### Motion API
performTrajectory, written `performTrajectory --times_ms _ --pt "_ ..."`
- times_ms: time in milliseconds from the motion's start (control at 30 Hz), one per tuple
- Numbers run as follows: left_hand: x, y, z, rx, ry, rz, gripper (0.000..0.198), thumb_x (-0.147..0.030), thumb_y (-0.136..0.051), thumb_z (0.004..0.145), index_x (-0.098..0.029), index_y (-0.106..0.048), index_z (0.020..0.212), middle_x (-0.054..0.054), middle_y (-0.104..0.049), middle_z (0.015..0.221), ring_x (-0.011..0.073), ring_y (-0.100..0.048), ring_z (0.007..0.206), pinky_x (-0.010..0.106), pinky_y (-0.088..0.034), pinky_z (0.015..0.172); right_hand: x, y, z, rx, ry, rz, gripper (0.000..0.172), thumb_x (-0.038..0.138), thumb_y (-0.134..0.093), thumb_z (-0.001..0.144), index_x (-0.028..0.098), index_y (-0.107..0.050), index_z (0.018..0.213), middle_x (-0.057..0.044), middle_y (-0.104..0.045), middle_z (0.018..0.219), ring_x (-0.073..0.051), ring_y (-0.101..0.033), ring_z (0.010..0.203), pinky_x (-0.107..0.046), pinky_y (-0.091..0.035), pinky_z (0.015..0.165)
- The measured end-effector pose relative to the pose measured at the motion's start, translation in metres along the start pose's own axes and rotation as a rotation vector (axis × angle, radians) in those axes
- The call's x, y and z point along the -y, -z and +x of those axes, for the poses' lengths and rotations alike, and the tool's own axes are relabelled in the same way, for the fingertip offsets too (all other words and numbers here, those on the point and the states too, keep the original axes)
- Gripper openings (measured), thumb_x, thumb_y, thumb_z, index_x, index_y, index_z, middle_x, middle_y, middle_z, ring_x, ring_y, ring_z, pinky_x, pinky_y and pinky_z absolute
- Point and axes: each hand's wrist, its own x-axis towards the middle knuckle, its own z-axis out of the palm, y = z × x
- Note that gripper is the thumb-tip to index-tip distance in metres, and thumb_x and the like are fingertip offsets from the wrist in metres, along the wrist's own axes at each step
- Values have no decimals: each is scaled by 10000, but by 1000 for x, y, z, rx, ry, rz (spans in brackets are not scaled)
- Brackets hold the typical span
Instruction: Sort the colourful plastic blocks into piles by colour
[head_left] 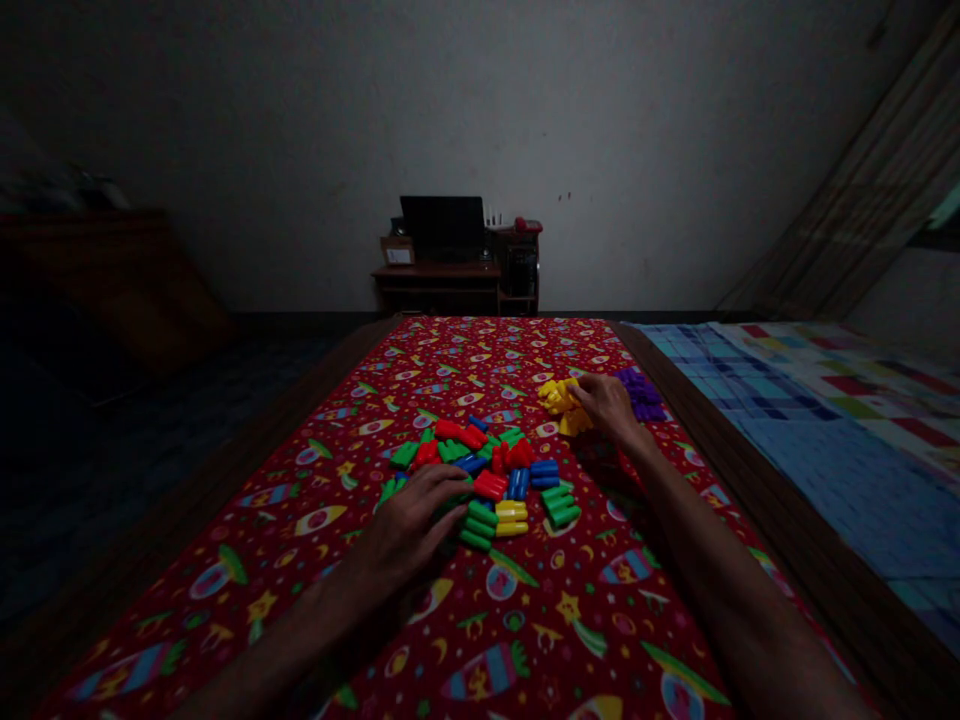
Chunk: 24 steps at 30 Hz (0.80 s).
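Observation:
A pile of red, green, blue and yellow plastic blocks [491, 486] lies on the red patterned cloth [480, 610]. My left hand [424, 505] rests over the pile's left front side, its fingers bent and somewhat apart, touching green blocks; nothing is visibly gripped. Farther back on the right, my right hand [604, 402] has its thumb and fingers pinched on a yellow block [576, 420], at the right edge of a small group of yellow blocks [556, 396]. Just right of that hand sits a group of purple blocks [641, 394], partly hidden behind it.
Brown surface edges [705, 450] border the cloth. To the right lies blue checked bedding [757, 430]. Against the far wall stands a desk [442, 272] with a dark monitor [444, 225]. A wooden cabinet [112, 270] is at the left.

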Motion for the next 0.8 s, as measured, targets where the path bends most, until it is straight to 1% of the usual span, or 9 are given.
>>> performTrajectory --times_ms 133,233,333,400,467,533,600,667,800 --pt "-23 -14 12 162 -166 158 270 -238 -533 916 -233 -563 1185 72 -620 1204 224 -539 1155 392 -452 971 5 1 -4 -68 3 -48 313 320 -486 910 133 -711 1021 -132 -722 923 -207 -624 808 -261 -345 652" --pt "-37 -30 24 253 -140 321 253 -254 -596 874 -204 -580 1121 89 -633 1126 259 -556 1082 432 -443 926 19 10 -5 -80 94 1 322 301 -445 929 139 -722 961 -130 -718 920 -201 -629 806 -258 -357 662" --pt "-37 -40 30 217 -91 343 148 -250 -572 880 -171 -599 1003 98 -649 986 258 -585 955 429 -457 862 37 21 -9 81 250 126 308 276 -454 918 137 -729 901 -81 -703 786 -158 -600 683 -237 -345 612" --pt "-31 -41 29 147 -59 258 158 -260 -570 879 -177 -594 1012 90 -656 973 252 -590 953 416 -464 856 51 27 -17 310 403 240 278 272 -487 903 137 -730 898 -42 -684 713 -129 -567 613 -220 -332 572" --pt "-22 -37 28 48 11 126 193 -272 -579 866 -196 -578 1044 71 -662 983 236 -605 954 388 -484 841 67 30 -28 556 571 357 234 270 -537 883 147 -729 934 -24 -689 727 -119 -568 615 -205 -341 563" --pt "-14 -31 30 -59 138 -28 208 -288 -595 837 -210 -558 1027 48 -668 960 213 -636 912 358 -513 806 82 30 -38 689 687 451 206 244 -575 863 166 -724 981 -26 -709 796 -122 -589 658 -200 -365 586" --pt "-10 -24 34 -142 297 -196 228 -319 -622 794 -218 -530 975 25 -676 904 200 -667 856 337 -539 761 93 27 -45 671 709 517 206 203 -576 859 182 -721 1004 -32 -720 850 -129 -606 699 -202 -382 612" --pt "-9 -19 38 -163 434 -367 295 -374 -657 754 -223 -505 958 14 -688 865 201 -690 824 327 -555 718 97 25 -47 611 695 561 221 183 -561 867 196 -721 1019 -37 -724 874 -134 -619 727 -204 -392 632" --pt "-6 -19 44 -180 574 -617 397 -478 -672 713 -213 -490 947 21 -707 805 208 -703 753 306 -554 637 95 21 -45 610 729 561 202 206 -582 866 201 -730 1003 -37 -723 888 -130 -619 738 -201 -391 649"
